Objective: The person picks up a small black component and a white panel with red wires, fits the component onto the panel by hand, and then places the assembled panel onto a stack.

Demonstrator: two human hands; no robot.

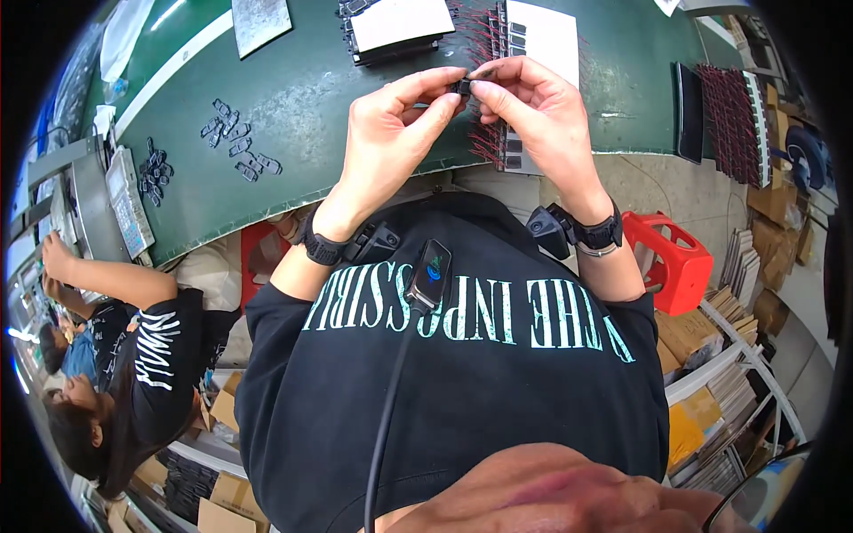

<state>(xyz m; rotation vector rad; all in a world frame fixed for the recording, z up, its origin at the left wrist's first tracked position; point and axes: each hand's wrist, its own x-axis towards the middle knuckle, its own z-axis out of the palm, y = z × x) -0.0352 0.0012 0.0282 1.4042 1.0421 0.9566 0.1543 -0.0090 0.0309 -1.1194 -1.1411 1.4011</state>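
Above the green table, my left hand (387, 126) and my right hand (544, 117) meet at their fingertips. Between them they pinch a small black plastic part (463, 86), mostly covered by the fingers. Just beyond and under my right hand lies a white board (544, 34) lined with black pieces and thin red wires (484, 142). A stack of black trays with a white sheet (402, 25) on top stands past my left hand.
Loose black parts (238, 140) and a darker pile (155, 174) lie on the table's left. A grey plate (260, 27) sits at the far edge. Rows of red wires (730, 120) lie at right, above a red stool (671, 262). A co-worker's arm (115, 271) reaches in at left.
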